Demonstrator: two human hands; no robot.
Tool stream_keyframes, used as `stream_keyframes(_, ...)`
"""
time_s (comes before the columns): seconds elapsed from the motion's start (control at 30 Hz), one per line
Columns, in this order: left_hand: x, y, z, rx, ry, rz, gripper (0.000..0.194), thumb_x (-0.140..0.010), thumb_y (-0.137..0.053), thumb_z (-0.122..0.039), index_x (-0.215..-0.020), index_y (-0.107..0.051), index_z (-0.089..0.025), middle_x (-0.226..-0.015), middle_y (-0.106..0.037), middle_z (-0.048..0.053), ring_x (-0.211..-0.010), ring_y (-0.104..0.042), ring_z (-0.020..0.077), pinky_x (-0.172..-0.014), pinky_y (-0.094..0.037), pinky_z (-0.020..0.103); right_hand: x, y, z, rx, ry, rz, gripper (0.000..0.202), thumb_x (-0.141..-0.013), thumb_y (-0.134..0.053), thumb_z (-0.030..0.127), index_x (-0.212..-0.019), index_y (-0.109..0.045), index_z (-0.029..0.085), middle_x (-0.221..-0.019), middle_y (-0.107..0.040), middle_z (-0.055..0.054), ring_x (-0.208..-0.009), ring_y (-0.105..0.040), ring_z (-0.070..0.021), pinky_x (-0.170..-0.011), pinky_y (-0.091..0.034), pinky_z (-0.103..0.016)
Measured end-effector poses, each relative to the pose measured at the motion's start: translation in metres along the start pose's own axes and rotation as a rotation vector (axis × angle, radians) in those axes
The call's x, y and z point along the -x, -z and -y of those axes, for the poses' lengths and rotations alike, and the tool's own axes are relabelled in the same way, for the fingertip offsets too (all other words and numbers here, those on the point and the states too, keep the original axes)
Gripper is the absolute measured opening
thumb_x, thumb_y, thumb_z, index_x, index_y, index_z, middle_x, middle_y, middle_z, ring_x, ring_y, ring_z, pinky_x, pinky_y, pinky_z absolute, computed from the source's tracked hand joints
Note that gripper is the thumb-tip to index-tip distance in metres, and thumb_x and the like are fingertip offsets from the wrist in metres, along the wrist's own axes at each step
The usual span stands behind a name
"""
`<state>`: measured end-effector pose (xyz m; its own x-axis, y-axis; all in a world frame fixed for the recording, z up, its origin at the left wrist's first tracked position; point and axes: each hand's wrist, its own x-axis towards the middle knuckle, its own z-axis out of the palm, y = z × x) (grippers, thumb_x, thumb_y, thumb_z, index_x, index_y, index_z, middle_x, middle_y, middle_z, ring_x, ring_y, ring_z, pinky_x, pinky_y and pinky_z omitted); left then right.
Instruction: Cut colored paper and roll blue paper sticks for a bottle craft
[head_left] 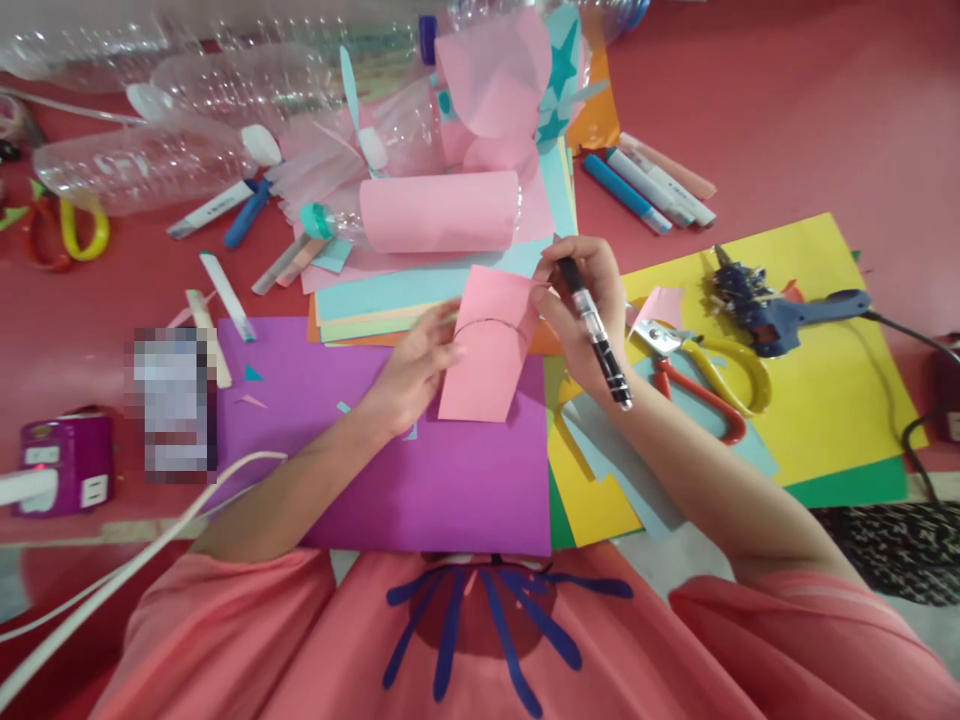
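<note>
A piece of pink paper (487, 350) with a dark curved line drawn across it is held up over a purple sheet (450, 490). My left hand (412, 370) pinches it by the left edge. My right hand (592, 310) is closed around a black pen (596, 335) with a clear middle, its rear end pointing down toward my forearm. The fingertips of that same hand touch the paper's upper right corner. Just beyond the paper lies a plastic bottle wrapped in pink paper (442, 213), with a teal cap (316, 221).
Scissors (697, 370) with red and yellow handles and a blue glue gun (780, 310) lie right, on yellow paper (840, 400). Clear bottles (150, 165), markers (649, 185) and a decorated pink piece (495, 80) are farther back. A phone (174, 400) and purple power adapter (67, 465) sit left.
</note>
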<state>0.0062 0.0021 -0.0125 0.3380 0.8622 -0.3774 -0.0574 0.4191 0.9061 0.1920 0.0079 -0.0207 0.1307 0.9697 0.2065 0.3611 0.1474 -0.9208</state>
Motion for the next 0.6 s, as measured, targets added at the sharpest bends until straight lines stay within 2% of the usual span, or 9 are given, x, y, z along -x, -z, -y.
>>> stream_keyframes(0.1,0.002,-0.006,0.006,0.164,0.365,0.077,0.049,-0.057,-0.072,-0.031,-0.101,-0.061,-0.014,-0.102,-0.073,0.013,-0.106,-0.067,0.0325,-0.090,-0.053,0.044,0.002,0.001,0.002,0.058,0.046,-0.018,0.020,-0.084,-0.048,0.022,-0.101,-0.043,0.030,-0.087,-0.059,-0.006,-0.082,-0.061,-0.0242,-0.072,-0.055,-0.040)
stream_keyframes(0.17,0.005,-0.010,0.007,0.219,0.470,0.116,0.041,-0.054,-0.073,-0.022,-0.093,-0.064,-0.013,-0.095,-0.075,0.014,-0.105,-0.068,0.0334,-0.093,-0.053,0.046,0.002,0.002,0.001,0.056,0.080,-0.007,0.021,-0.085,-0.049,0.021,-0.103,-0.044,0.030,-0.087,-0.060,-0.005,-0.082,-0.062,-0.0235,-0.073,-0.056,-0.039)
stream_keyframes(0.23,0.007,-0.011,0.006,0.277,0.476,0.122,0.031,-0.058,-0.069,-0.019,-0.088,-0.067,-0.012,-0.094,-0.076,0.014,-0.107,-0.068,0.0332,-0.095,-0.052,0.048,0.002,0.004,0.000,0.036,0.107,0.025,0.022,-0.086,-0.052,0.022,-0.105,-0.045,0.030,-0.093,-0.062,-0.005,-0.084,-0.063,-0.0217,-0.076,-0.057,-0.038)
stream_keyframes(0.3,0.007,-0.011,0.004,0.318,0.433,0.078,0.024,-0.063,-0.065,-0.020,-0.086,-0.068,-0.012,-0.094,-0.077,0.014,-0.108,-0.068,0.0327,-0.096,-0.052,0.048,0.001,0.009,-0.001,0.074,0.147,0.066,0.023,-0.086,-0.055,0.023,-0.107,-0.048,0.028,-0.099,-0.064,-0.005,-0.088,-0.064,-0.0205,-0.079,-0.057,-0.038)
stream_keyframes(0.37,0.006,-0.010,0.003,0.333,0.378,-0.006,0.025,-0.064,-0.064,-0.021,-0.087,-0.069,-0.012,-0.096,-0.077,0.013,-0.109,-0.068,0.0322,-0.097,-0.052,0.047,0.003,0.016,0.000,0.203,0.220,0.154,0.023,-0.087,-0.053,0.020,-0.110,-0.053,0.026,-0.105,-0.067,-0.006,-0.095,-0.065,-0.0216,-0.083,-0.056,-0.041)
stream_keyframes(0.43,0.006,-0.009,0.005,0.344,0.340,-0.095,0.028,-0.061,-0.065,-0.021,-0.088,-0.069,-0.012,-0.099,-0.077,0.012,-0.109,-0.068,0.0316,-0.098,-0.051,0.046,0.009,0.026,0.002,0.396,0.291,0.299,0.034,-0.089,-0.044,0.013,-0.118,-0.057,0.025,-0.114,-0.068,-0.008,-0.107,-0.064,-0.0249,-0.088,-0.055,-0.046)
stream_keyframes(0.5,0.005,-0.008,0.007,0.340,0.331,-0.160,0.029,-0.060,-0.067,-0.021,-0.087,-0.068,-0.013,-0.100,-0.077,0.010,-0.108,-0.068,0.0305,-0.099,-0.051,0.045,0.021,0.041,0.006,0.593,0.304,0.418,0.044,-0.090,-0.037,0.009,-0.127,-0.056,0.026,-0.125,-0.066,-0.010,-0.117,-0.061,-0.0280,-0.090,-0.054,-0.049)
stream_keyframes(0.53,0.005,-0.009,0.007,0.337,0.329,-0.164,0.029,-0.059,-0.068,-0.021,-0.087,-0.068,-0.013,-0.099,-0.077,0.010,-0.108,-0.068,0.0301,-0.100,-0.050,0.044,0.028,0.052,0.009,0.678,0.290,0.446,0.044,-0.092,-0.036,0.011,-0.128,-0.055,0.027,-0.124,-0.066,-0.010,-0.115,-0.063,-0.0288,-0.088,-0.055,-0.049)
stream_keyframes(0.6,0.006,-0.009,0.008,0.343,0.312,-0.101,0.029,-0.059,-0.068,-0.023,-0.087,-0.070,-0.013,-0.099,-0.077,0.010,-0.107,-0.068,0.0299,-0.099,-0.050,0.043,0.045,0.081,0.013,0.807,0.250,0.439,0.037,-0.094,-0.042,0.021,-0.127,-0.055,0.031,-0.118,-0.069,-0.010,-0.105,-0.067,-0.0292,-0.084,-0.056,-0.048)
